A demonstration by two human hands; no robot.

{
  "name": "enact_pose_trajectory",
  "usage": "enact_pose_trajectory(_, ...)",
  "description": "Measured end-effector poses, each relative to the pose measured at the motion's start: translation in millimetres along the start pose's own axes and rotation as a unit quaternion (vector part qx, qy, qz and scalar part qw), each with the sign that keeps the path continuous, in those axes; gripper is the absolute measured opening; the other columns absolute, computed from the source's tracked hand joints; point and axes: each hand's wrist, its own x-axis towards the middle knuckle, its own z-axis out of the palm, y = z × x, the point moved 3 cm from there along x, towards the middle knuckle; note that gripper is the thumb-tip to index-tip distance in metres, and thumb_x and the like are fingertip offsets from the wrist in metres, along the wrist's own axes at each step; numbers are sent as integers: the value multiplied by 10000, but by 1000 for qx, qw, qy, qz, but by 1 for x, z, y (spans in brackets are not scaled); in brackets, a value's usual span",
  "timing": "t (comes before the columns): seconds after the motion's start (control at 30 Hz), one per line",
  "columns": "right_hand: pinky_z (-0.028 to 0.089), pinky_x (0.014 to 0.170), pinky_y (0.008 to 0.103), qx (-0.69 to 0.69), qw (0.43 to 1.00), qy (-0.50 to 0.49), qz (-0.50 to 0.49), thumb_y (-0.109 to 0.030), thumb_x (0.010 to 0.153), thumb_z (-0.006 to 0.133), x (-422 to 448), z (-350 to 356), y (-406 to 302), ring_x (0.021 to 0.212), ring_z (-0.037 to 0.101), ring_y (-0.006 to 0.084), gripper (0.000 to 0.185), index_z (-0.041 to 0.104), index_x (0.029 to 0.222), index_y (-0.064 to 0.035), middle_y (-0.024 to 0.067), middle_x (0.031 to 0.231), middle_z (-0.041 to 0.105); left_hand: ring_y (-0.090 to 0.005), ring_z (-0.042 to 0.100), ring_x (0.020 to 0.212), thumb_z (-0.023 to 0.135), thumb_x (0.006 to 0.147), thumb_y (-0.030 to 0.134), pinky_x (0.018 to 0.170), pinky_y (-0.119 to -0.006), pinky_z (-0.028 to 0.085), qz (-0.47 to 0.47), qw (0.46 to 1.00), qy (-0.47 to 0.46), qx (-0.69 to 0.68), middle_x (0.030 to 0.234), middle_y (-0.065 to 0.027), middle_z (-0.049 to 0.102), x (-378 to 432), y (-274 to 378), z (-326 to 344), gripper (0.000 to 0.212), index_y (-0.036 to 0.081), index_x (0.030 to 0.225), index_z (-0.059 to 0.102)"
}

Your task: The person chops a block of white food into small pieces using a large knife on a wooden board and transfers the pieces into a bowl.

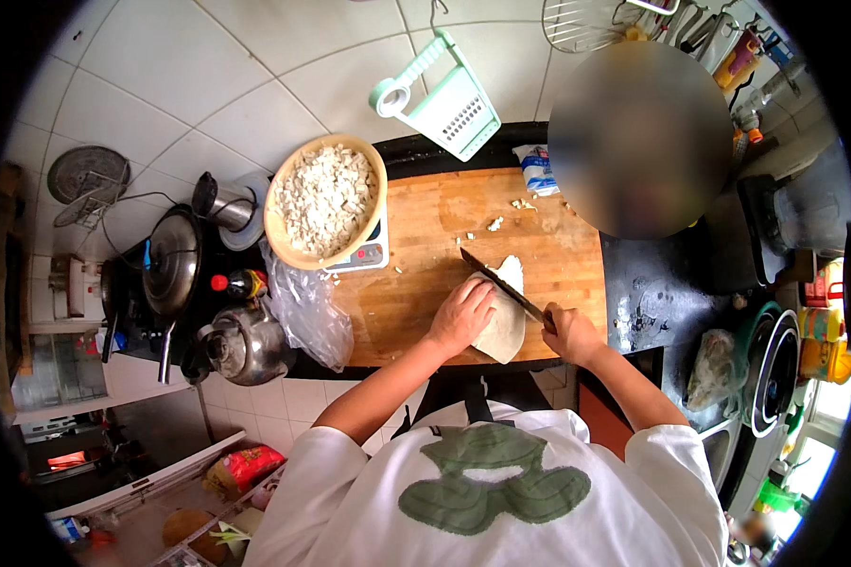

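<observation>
A flat, pale slab of food (502, 333), its kind unclear, lies on the wooden cutting board (425, 312). My left hand (462, 315) rests on its left part, fingers on the surface. My right hand (573, 333) is closed round the handle of a dark-bladed kitchen knife (505, 287), whose blade lies slantwise across the slab beside my left fingertips. Small white bits (495, 224) are scattered on the board behind the knife. At the board's left corner, a yellowish bowl (275, 230) full of white diced pieces (330, 198) stands on a white kitchen scale (369, 256).
Left of the board are a clear plastic bag (308, 312), a metal kettle (245, 347), a dark bottle with a red cap (245, 283) and a lidded pan (172, 266). A green grater (457, 113) hangs behind. A blue-white packet (537, 170) lies at the back right; basins (776, 375) stand right.
</observation>
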Motion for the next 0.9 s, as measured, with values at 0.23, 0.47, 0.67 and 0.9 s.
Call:
enact_pose_trajectory(0.23,603,829,562,12,999,0,-33,-166,968,657,-40,-63,-54,880,753,483,225,636,1125,-6,272,906,763,-328,589,1323,783,948,235,1144,-466,513,-18,1000,6,-2,1354,-115,675,-5,0,0,368,18,1243,745)
enact_pose_trajectory(0.47,599,829,573,3,1000,-11,-11,-172,975,648,-29,-40,-39,904,753,480,208,638,1101,-6,278,924,762,-329,589,1324,779,948,223,1144,-460,510,-20,1000,2,-18,1315,-130,687,-6,3,0,332,9,1200,748)
enact_pose_trajectory(0.67,596,848,569,11,1000,0,-3,-174,956,668,-3,6,1,924,748,482,220,638,1099,-9,278,941,759,-299,610,1290,773,944,197,1115,-441,523,20,999,33,-17,1294,-118,684,-3,-3,0,304,10,1183,745)
enact_pose_trajectory(0.9,599,848,567,19,1000,-10,-23,-171,962,673,-35,-48,-34,927,749,477,240,640,1140,-14,263,943,764,-284,616,1258,778,928,203,1072,-435,534,-8,1000,30,3,1275,-77,697,-5,1,-5,271,54,1154,759)
